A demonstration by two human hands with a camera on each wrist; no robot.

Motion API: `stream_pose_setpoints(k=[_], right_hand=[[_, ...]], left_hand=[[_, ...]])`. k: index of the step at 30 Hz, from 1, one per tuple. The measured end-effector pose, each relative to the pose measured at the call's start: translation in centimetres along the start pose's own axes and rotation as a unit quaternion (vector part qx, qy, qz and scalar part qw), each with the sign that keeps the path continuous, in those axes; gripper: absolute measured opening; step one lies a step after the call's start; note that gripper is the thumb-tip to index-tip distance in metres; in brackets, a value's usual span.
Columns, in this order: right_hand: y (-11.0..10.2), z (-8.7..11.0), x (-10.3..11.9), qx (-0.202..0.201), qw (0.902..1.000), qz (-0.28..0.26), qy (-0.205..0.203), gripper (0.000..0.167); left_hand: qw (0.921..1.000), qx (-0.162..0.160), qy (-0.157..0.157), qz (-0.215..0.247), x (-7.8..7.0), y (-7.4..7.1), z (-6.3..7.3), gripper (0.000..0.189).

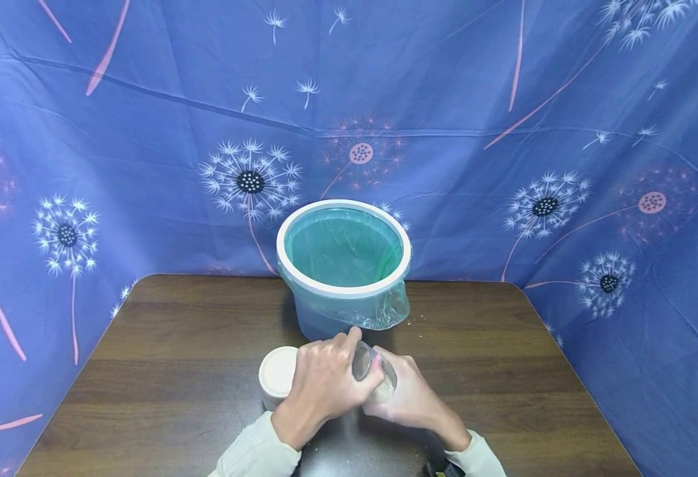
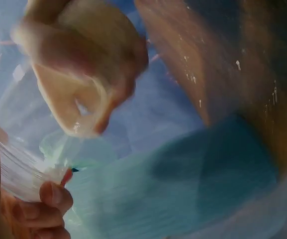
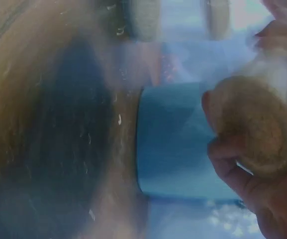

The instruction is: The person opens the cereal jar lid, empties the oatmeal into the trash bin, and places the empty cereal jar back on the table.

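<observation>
Above the worktop (image 1: 194, 358), in front of the bag-lined bucket (image 1: 349, 291) and right of a white-lidded jar (image 1: 276, 371), the right hand (image 1: 411, 395) curls round a clear container (image 1: 387, 386) with beige contents, while the left hand (image 1: 325, 372) grips clear plastic, perhaps the same piece.

A blue cloth (image 1: 432, 159) (dandelion-printed) hangs behind a brown table (image 1: 480, 351).
</observation>
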State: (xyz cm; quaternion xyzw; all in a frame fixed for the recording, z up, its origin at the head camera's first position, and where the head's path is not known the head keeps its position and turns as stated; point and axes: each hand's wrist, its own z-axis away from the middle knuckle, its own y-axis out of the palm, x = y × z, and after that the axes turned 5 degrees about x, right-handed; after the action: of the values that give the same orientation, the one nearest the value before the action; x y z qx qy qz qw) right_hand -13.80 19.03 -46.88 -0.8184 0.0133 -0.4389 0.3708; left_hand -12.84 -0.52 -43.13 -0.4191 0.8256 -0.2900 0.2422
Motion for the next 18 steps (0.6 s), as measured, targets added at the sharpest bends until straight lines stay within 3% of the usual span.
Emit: stream_pose_setpoints(k=[8,18], right_hand=[[0.02,-0.27,0.16,0.003,0.9996,0.004,0.029,0.051],[-0.74,-0.27,0.36,0.029,0.9991,-0.009,0.03,0.057]], left_hand=[[0.9993,0.012,-0.035,0.005,0.01,0.03,0.09,0.037],[0.9985,0.039,-0.025,0.028,0.14,-0.27,0.08,0.042]])
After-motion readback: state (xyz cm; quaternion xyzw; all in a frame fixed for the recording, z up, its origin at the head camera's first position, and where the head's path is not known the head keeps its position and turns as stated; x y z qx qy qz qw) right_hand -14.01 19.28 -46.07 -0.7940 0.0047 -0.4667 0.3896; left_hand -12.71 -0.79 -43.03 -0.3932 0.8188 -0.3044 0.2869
